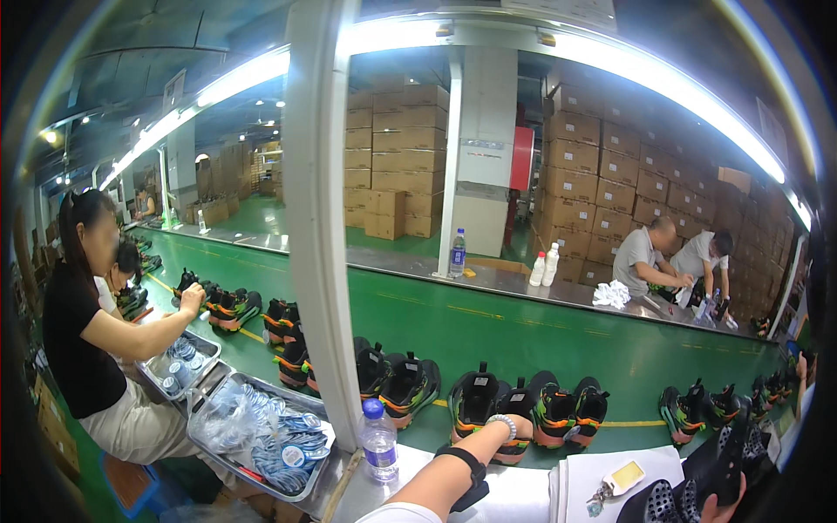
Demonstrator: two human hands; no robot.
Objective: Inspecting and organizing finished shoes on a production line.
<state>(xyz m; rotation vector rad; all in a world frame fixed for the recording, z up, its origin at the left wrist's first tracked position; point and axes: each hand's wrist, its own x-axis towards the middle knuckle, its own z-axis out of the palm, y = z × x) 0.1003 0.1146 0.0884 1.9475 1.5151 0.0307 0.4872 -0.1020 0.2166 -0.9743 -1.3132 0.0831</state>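
My left hand point(520, 427), with a beaded bracelet at the wrist, reaches to a black, green and orange sneaker point(513, 449) on the green belt; its fingers are hidden at the shoe. Beside that shoe stand another sneaker point(473, 410) and a further pair point(571, 410). At the lower right my right hand point(725, 509) is closed around a dark shoe point(722, 462), lifted near the bench. Next to it lie black pieces with light dots point(656, 504), partly cut off by the picture's edge.
White sheets point(580, 488) cover my bench, with a keyring and yellow tag point(621, 479) on top. A water bottle point(380, 444) stands by a white post point(316, 218). Left, a seated co-worker point(105, 322) reaches over metal trays point(305, 405) of round-tagged packets. Co-workers point(649, 257) work across the belt point(488, 322).
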